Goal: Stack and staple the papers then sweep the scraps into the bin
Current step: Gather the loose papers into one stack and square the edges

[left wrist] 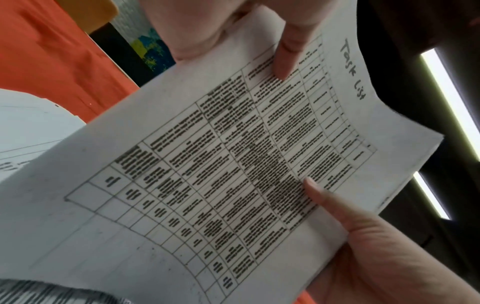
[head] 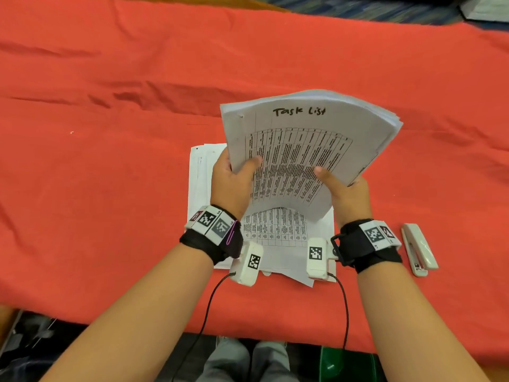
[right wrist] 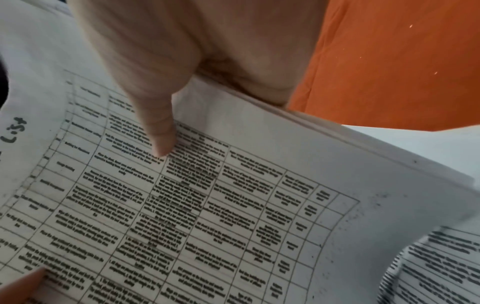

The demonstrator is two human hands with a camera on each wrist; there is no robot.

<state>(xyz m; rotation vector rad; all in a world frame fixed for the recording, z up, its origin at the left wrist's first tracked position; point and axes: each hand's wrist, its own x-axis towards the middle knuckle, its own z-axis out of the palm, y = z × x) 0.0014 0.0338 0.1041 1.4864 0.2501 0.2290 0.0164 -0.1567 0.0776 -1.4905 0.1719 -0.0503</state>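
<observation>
A thick stack of papers [head: 303,150], its top sheet headed "Task List" above a printed table, is lifted off the table and tilted toward me. My left hand [head: 237,172] grips its left edge with the thumb on the top sheet. My right hand [head: 338,183] grips its right edge the same way. The left wrist view shows the stack [left wrist: 207,164] with my left thumb [left wrist: 284,57] and right thumb [left wrist: 319,193] on it. The right wrist view shows the stack [right wrist: 233,205] bowed under my right thumb [right wrist: 158,131]. More printed sheets [head: 275,230] lie loosely underneath. A white stapler [head: 418,249] lies right of my right wrist.
A wrinkled red cloth [head: 110,188] covers the table, whose front edge runs just below my forearms. A tiny white scrap [head: 71,132] lies on the cloth at the left. A green object [head: 338,362] shows below the table edge near my knees.
</observation>
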